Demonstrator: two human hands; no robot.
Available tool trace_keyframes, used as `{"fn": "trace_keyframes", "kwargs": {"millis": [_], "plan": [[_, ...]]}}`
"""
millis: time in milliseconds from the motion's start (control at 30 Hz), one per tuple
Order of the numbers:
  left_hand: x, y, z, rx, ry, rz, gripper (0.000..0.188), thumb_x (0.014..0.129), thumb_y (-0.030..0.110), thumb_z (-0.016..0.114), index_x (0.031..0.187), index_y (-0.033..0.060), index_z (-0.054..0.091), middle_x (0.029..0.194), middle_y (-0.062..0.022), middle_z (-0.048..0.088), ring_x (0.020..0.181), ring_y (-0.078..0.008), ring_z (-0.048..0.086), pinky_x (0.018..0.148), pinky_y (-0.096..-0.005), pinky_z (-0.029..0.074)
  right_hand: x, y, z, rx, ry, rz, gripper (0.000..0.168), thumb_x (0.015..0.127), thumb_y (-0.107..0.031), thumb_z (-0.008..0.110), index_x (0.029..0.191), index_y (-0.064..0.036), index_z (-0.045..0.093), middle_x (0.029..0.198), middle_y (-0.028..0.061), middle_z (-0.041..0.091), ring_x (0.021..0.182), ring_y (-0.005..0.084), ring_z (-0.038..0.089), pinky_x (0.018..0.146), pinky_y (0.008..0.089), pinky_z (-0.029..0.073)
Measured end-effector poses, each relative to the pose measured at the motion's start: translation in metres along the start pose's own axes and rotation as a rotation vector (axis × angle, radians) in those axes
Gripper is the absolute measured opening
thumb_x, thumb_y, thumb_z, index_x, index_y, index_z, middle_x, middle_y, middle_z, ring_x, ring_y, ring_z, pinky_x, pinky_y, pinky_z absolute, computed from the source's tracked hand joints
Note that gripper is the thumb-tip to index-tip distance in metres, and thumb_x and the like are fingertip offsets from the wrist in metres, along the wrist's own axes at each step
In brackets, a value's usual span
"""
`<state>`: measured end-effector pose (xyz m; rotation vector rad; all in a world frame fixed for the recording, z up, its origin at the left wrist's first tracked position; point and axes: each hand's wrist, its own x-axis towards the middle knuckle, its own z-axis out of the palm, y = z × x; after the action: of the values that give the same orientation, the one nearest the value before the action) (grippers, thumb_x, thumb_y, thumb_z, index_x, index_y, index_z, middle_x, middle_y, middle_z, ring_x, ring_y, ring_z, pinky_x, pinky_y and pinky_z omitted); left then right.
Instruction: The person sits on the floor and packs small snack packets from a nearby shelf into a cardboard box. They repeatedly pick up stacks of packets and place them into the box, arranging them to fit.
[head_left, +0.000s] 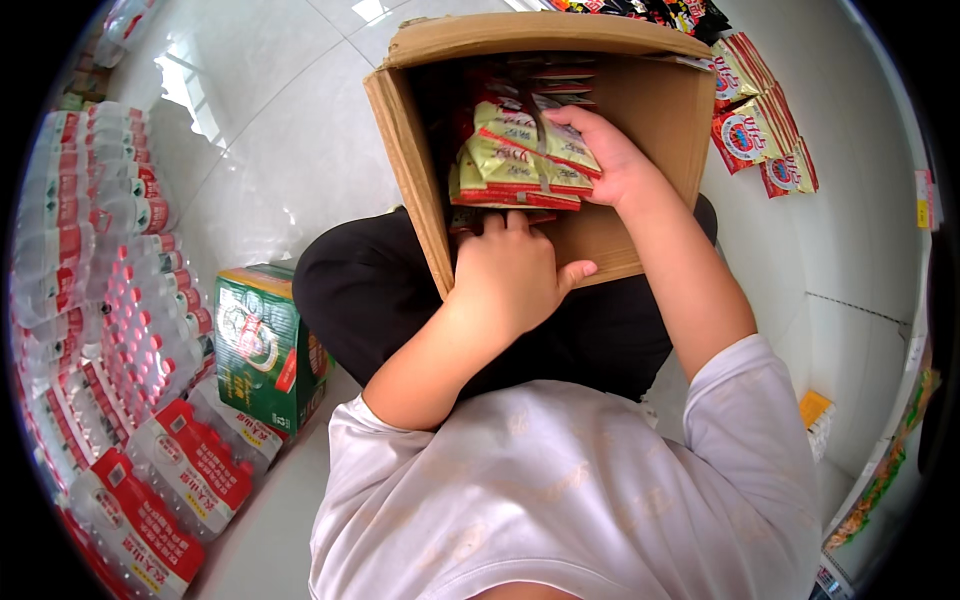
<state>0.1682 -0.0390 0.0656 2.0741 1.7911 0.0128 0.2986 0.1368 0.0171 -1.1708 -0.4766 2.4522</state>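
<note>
An open cardboard box (660, 112) rests tilted over my crossed legs, its opening towards me. Inside lie several red and cream snack packets (517, 161), stacked and overlapping. My right hand (611, 154) reaches in from the right and grips the edge of the upper packets, thumb on top. My left hand (506, 262) is at the box's near left part, fingers bent in under the front of the stack and thumb pointing right. Its fingertips are partly hidden among lower packets, so its hold is unclear.
More snack packets (754, 127) lie in overlapping rows on the floor at right, with black packets (690, 15) beyond. A green carton (259, 345) stands by my left knee. Shrink-wrapped water bottles (142, 322) fill the left side. A shelf edge (870, 480) runs along the right.
</note>
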Motion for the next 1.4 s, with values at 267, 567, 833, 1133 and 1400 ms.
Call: {"fn": "trace_keyframes", "kwargs": {"millis": [267, 567, 833, 1133, 1400], "plan": [[-0.017, 0.030, 0.034, 0.300, 0.287, 0.035, 0.061, 0.083, 0.052, 0.083, 0.112, -0.0005, 0.071, 0.097, -0.0096, 0.067, 0.094, -0.0232, 0.066, 0.072, -0.0369, 0.054, 0.012, 0.017, 0.023, -0.361, 0.139, 0.010, 0.036, 0.102, -0.019, 0.067, 0.133, -0.002, 0.063, 0.126, 0.0142, 0.073, 0.111, 0.0242, 0.073, 0.099, 0.0437, 0.061], [-0.013, 0.025, 0.032, 0.307, 0.331, 0.085, 0.047, 0.083, 0.044, 0.082, 0.101, 0.0013, 0.072, 0.084, -0.0057, 0.064, 0.081, -0.0207, 0.065, 0.062, -0.0339, 0.049, 0.019, 0.020, 0.028, -0.393, 0.165, -0.018, 0.039, 0.111, -0.030, 0.053, 0.138, -0.002, 0.060, 0.131, 0.0126, 0.071, 0.117, 0.0243, 0.070, 0.103, 0.0421, 0.057], [-0.005, 0.023, 0.031, 0.273, 0.408, 0.109, 0.011, 0.077, 0.016, 0.071, 0.082, 0.0072, 0.067, 0.077, -0.0066, 0.064, 0.074, -0.0221, 0.066, 0.059, -0.0353, 0.049, 0.037, 0.004, 0.028, -0.475, 0.130, -0.003, 0.039, 0.113, -0.034, 0.053, 0.132, -0.002, 0.066, 0.128, 0.0128, 0.074, 0.112, 0.0227, 0.072, 0.103, 0.0395, 0.057], [0.001, 0.024, 0.035, 0.247, 0.386, 0.107, 0.009, 0.079, 0.016, 0.071, 0.084, 0.0084, 0.068, 0.082, -0.0055, 0.066, 0.079, -0.0217, 0.068, 0.060, -0.0356, 0.053, 0.016, 0.007, 0.042, -0.644, 0.173, -0.158, 0.039, 0.110, -0.032, 0.060, 0.137, -0.005, 0.065, 0.136, 0.0090, 0.070, 0.122, 0.0197, 0.066, 0.104, 0.0381, 0.054], [0.003, 0.021, 0.032, 0.224, 0.400, 0.147, 0.031, 0.082, 0.012, 0.069, 0.112, 0.0022, 0.071, 0.092, -0.0119, 0.071, 0.085, -0.0267, 0.074, 0.069, -0.0358, 0.060, -0.115, 0.010, 0.029, -0.698, 0.014, -0.832, 0.025, 0.107, -0.014, 0.061, 0.121, 0.004, 0.071, 0.120, 0.0148, 0.076, 0.106, 0.0215, 0.076, 0.093, 0.0346, 0.061]]}}
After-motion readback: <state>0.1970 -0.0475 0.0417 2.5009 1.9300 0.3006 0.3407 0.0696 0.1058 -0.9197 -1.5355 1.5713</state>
